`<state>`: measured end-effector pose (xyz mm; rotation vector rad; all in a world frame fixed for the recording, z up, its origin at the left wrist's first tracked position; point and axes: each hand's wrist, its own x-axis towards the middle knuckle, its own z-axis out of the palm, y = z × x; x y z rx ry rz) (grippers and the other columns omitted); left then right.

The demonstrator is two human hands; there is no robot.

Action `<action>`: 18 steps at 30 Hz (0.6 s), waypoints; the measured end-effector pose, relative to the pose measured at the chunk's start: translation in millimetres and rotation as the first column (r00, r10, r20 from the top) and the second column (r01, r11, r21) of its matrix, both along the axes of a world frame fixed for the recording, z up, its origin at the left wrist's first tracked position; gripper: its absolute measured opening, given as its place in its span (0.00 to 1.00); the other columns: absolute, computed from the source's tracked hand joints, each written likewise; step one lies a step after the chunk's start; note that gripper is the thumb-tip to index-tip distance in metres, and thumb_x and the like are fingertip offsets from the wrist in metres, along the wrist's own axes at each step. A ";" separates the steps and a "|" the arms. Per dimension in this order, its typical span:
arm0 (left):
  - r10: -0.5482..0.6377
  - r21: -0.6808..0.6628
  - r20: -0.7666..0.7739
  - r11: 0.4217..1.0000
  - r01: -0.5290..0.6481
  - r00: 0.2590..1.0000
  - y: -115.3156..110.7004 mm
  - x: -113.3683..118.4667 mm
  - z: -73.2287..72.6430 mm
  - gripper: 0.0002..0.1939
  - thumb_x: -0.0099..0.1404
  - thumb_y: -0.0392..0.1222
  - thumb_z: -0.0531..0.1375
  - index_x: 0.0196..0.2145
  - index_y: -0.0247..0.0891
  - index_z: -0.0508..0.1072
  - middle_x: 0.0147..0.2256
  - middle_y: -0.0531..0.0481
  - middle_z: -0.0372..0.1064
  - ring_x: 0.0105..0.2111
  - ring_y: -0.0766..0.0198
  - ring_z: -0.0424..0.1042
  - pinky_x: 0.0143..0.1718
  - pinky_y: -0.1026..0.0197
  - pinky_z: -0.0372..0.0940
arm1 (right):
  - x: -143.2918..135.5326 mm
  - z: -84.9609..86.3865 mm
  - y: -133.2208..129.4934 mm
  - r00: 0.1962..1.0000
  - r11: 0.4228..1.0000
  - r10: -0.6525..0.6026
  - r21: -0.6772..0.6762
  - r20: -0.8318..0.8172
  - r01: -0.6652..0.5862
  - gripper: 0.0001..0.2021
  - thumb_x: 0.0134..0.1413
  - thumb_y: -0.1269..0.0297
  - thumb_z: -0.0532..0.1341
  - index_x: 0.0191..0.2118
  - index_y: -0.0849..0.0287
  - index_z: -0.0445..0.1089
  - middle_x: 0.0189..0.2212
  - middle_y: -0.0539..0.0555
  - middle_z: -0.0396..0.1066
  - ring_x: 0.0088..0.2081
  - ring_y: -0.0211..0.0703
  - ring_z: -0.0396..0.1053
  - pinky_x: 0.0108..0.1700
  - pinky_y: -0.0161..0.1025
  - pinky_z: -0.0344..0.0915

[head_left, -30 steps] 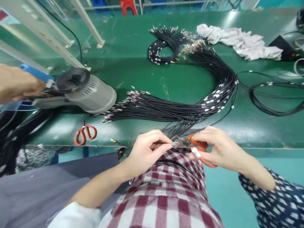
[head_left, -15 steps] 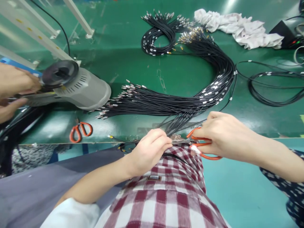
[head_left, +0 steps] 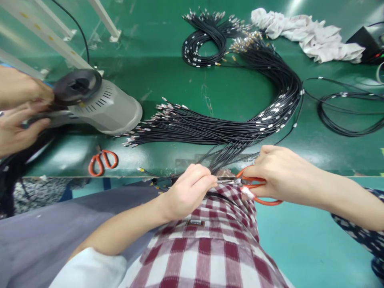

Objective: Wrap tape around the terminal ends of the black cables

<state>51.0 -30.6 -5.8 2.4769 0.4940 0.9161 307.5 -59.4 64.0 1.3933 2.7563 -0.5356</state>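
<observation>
My right hand (head_left: 279, 170) is wrapped round a pair of orange-handled scissors (head_left: 268, 202), with a white wrap on one handle. Their blades point left and reach the fingertips of my left hand (head_left: 193, 190). That hand is closed in a pinch on a black cable (head_left: 220, 197), part of which runs out below its fingers. What lies right at the fingertips is too small to make out. Just beyond both hands, thin black cables hang over the table edge from a large bundle of black cables (head_left: 204, 130) with white labels and metal ends.
On the green table (head_left: 168, 80) lie a coiled cable bundle (head_left: 186, 50), a crumpled white cloth (head_left: 312, 36), loose cable loops (head_left: 327, 116) and a second orange-handled scissors (head_left: 97, 164). At left, a co-worker's hands (head_left: 21, 108) are at a grey heat-gun-like tool (head_left: 114, 106).
The view has shifted slightly. The scissors' blades show more plainly beside my left fingertips. My hands keep nearly the same place; the co-worker's lower hand has moved right along the grey tool.
</observation>
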 end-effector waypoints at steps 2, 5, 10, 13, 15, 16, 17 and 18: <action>-0.004 0.004 0.001 1.000 0.004 1.000 -1.2 -2.6 -2.5 0.06 0.68 0.30 0.57 0.42 0.36 0.71 0.34 0.48 0.70 0.33 0.64 0.68 0.36 0.60 0.66 | -0.7 -2.0 0.8 0.999 0.999 0.002 -0.038 -0.036 -0.004 0.16 0.60 0.62 0.58 0.21 0.57 0.63 0.14 0.45 0.64 0.19 0.35 0.50 0.33 0.39 0.48; -0.005 0.000 0.006 1.000 0.005 1.000 -2.6 -6.1 -4.3 0.07 0.67 0.29 0.58 0.43 0.36 0.71 0.34 0.48 0.70 0.33 0.64 0.67 0.36 0.59 0.66 | -0.7 -6.5 2.6 0.997 0.990 -0.014 -0.143 -0.081 0.002 0.17 0.59 0.62 0.59 0.20 0.57 0.60 0.13 0.44 0.60 0.19 0.34 0.48 0.31 0.37 0.49; -0.012 -0.023 0.017 1.000 0.012 1.000 -1.8 -10.0 -8.0 0.08 0.67 0.28 0.59 0.43 0.35 0.71 0.34 0.47 0.70 0.33 0.64 0.67 0.36 0.60 0.66 | -2.7 -15.9 4.4 0.993 0.972 -0.057 -0.232 -0.101 0.032 0.22 0.58 0.53 0.63 0.19 0.58 0.58 0.14 0.43 0.55 0.20 0.34 0.49 0.28 0.37 0.46; -0.012 -0.029 0.040 1.000 0.013 0.999 -0.9 -9.7 -9.7 0.08 0.66 0.28 0.60 0.43 0.34 0.71 0.34 0.47 0.70 0.33 0.64 0.67 0.35 0.59 0.66 | -4.0 -22.5 3.2 0.988 0.952 -0.083 -0.304 -0.134 0.039 0.24 0.58 0.50 0.63 0.19 0.58 0.57 0.14 0.43 0.51 0.20 0.34 0.49 0.27 0.36 0.46; -0.002 -0.042 0.059 0.999 0.005 0.998 -2.1 -9.0 -5.8 0.08 0.66 0.27 0.60 0.43 0.33 0.71 0.33 0.47 0.70 0.32 0.64 0.67 0.36 0.59 0.67 | -2.8 -27.8 1.4 0.973 0.928 -0.127 -0.369 -0.194 0.047 0.24 0.57 0.49 0.63 0.19 0.58 0.58 0.15 0.43 0.51 0.21 0.34 0.50 0.27 0.35 0.47; 0.005 -0.058 0.070 0.998 -0.001 0.998 -3.4 -9.1 -2.0 0.08 0.66 0.27 0.60 0.42 0.33 0.71 0.33 0.47 0.70 0.32 0.64 0.68 0.36 0.59 0.67 | -1.4 -30.6 0.4 0.955 0.907 -0.169 -0.417 -0.242 0.054 0.24 0.58 0.49 0.63 0.19 0.58 0.59 0.15 0.43 0.53 0.21 0.34 0.50 0.27 0.35 0.48; 0.013 -0.089 0.083 0.996 -0.006 0.996 -5.0 -9.9 2.5 0.08 0.66 0.27 0.60 0.42 0.33 0.72 0.33 0.47 0.70 0.32 0.65 0.69 0.36 0.60 0.68 | 0.5 -33.4 -0.6 0.924 0.874 -0.237 -0.481 -0.299 0.068 0.24 0.58 0.48 0.62 0.20 0.58 0.60 0.15 0.43 0.54 0.21 0.33 0.51 0.27 0.35 0.49; 0.021 -0.137 0.104 0.991 -0.006 0.994 -6.6 -11.8 7.1 0.08 0.65 0.27 0.60 0.42 0.33 0.72 0.33 0.47 0.71 0.33 0.65 0.70 0.35 0.61 0.68 | 2.9 -36.0 -1.5 0.872 0.828 -0.330 -0.555 -0.362 0.083 0.23 0.58 0.46 0.61 0.21 0.58 0.61 0.16 0.44 0.56 0.21 0.33 0.52 0.26 0.35 0.49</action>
